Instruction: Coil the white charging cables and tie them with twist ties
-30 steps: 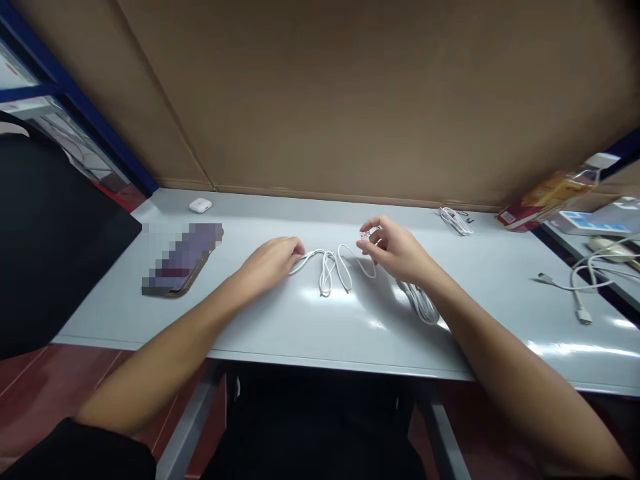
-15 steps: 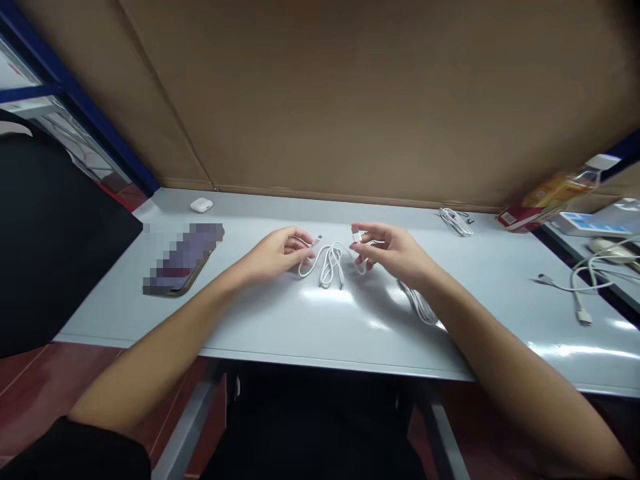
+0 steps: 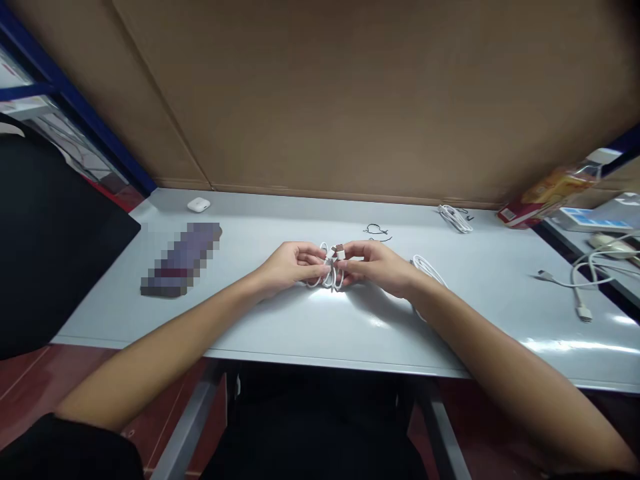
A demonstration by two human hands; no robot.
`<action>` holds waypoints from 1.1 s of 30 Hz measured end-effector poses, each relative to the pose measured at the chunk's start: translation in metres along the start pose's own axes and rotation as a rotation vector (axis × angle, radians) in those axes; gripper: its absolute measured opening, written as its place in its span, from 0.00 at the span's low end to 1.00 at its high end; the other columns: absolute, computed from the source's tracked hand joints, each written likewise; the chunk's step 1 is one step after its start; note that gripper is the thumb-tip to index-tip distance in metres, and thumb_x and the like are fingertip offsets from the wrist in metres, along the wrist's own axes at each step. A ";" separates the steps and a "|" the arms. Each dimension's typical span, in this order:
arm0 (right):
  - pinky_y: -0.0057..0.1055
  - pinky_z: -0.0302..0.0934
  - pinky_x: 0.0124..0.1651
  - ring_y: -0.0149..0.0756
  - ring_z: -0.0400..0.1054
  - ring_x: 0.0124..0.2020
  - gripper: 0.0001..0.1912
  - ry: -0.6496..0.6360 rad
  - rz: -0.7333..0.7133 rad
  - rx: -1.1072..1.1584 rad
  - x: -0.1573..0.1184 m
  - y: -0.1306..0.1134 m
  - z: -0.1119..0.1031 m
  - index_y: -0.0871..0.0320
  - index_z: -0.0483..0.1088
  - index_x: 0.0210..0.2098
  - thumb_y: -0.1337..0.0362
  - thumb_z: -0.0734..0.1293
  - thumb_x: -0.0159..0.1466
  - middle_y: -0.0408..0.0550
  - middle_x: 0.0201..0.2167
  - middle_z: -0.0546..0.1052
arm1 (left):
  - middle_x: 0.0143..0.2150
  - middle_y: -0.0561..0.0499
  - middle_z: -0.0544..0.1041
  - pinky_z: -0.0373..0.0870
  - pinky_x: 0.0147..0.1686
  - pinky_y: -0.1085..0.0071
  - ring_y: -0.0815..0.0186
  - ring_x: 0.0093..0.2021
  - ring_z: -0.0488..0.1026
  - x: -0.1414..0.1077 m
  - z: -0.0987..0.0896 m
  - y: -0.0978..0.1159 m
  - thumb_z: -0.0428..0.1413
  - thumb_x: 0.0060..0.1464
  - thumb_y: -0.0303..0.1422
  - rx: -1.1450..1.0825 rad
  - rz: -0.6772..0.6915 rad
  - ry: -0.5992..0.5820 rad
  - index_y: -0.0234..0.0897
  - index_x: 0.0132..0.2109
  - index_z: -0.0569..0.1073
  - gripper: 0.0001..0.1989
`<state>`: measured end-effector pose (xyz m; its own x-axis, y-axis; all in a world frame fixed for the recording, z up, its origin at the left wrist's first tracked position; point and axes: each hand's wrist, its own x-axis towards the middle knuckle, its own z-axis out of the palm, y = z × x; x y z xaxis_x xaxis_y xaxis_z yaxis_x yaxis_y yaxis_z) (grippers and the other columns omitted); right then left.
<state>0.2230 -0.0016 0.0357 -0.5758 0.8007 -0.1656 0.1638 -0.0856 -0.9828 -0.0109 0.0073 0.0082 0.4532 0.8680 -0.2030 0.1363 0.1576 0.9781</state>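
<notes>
A white cable [image 3: 329,279] lies bundled in loops at the middle of the grey table [image 3: 300,327]. My left hand [image 3: 303,263] pinches it from the left, fingers closed near one of its ends. From the right, my right hand [image 3: 367,261] grips the same cable, with the wide metal-tipped plug [image 3: 341,252] showing at its fingertips. Both hands nearly meet over the loops. A second coiled white cable [image 3: 427,268] is partly hidden by my right wrist. Thin black ties [image 3: 377,230] rest just beyond my right hand.
A blurred-out phone [image 3: 183,260] and a white earbud case [image 3: 199,205] are at left. Another coiled cable [image 3: 455,219] lies at the back right, near a red and yellow package [image 3: 547,197]. Loose cables [image 3: 583,283] cross the right edge. A brown panel [image 3: 325,100] stands behind.
My hands have moved together, bringing both cable ends in over the loops. The black ties beyond my right hand have come into view, and more of the second coil shows.
</notes>
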 end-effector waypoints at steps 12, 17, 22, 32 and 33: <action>0.35 0.71 0.45 0.36 0.78 0.36 0.04 0.086 0.057 -0.101 0.000 -0.003 0.006 0.56 0.75 0.38 0.65 0.72 0.63 0.46 0.33 0.82 | 0.36 0.49 0.80 0.75 0.36 0.68 0.65 0.35 0.79 0.000 0.001 -0.003 0.69 0.54 0.37 0.039 0.111 -0.013 0.36 0.41 0.74 0.14; 0.35 0.71 0.40 0.37 0.78 0.33 0.04 0.144 -0.026 -0.198 0.001 0.005 0.007 0.55 0.73 0.39 0.66 0.70 0.64 0.46 0.32 0.81 | 0.32 0.51 0.78 0.72 0.33 0.68 0.66 0.32 0.77 -0.001 0.004 -0.003 0.68 0.55 0.36 0.064 0.192 -0.017 0.37 0.36 0.69 0.14; 0.37 0.72 0.41 0.37 0.77 0.36 0.03 0.240 -0.226 -0.412 0.003 0.011 0.008 0.57 0.76 0.33 0.69 0.69 0.61 0.51 0.45 0.79 | 0.35 0.49 0.78 0.73 0.35 0.68 0.66 0.34 0.77 -0.001 0.009 -0.004 0.66 0.55 0.34 0.114 0.301 -0.014 0.36 0.31 0.70 0.12; 0.33 0.67 0.35 0.35 0.74 0.33 0.06 0.299 -0.273 -0.577 -0.004 -0.005 0.001 0.56 0.79 0.38 0.66 0.68 0.63 0.49 0.39 0.80 | 0.37 0.48 0.79 0.74 0.34 0.70 0.65 0.35 0.77 0.000 -0.001 0.005 0.67 0.55 0.40 0.159 0.268 0.094 0.36 0.40 0.75 0.13; 0.32 0.65 0.32 0.35 0.72 0.30 0.08 0.326 -0.234 -0.586 -0.006 -0.009 -0.006 0.55 0.79 0.41 0.64 0.69 0.64 0.48 0.36 0.80 | 0.39 0.48 0.79 0.74 0.33 0.70 0.67 0.33 0.76 0.000 -0.007 0.009 0.66 0.56 0.42 0.150 0.277 0.160 0.36 0.42 0.76 0.15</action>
<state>0.2299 -0.0026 0.0458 -0.3946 0.9035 0.1674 0.5217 0.3703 -0.7686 -0.0158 0.0117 0.0170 0.3492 0.9326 0.0908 0.1604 -0.1550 0.9748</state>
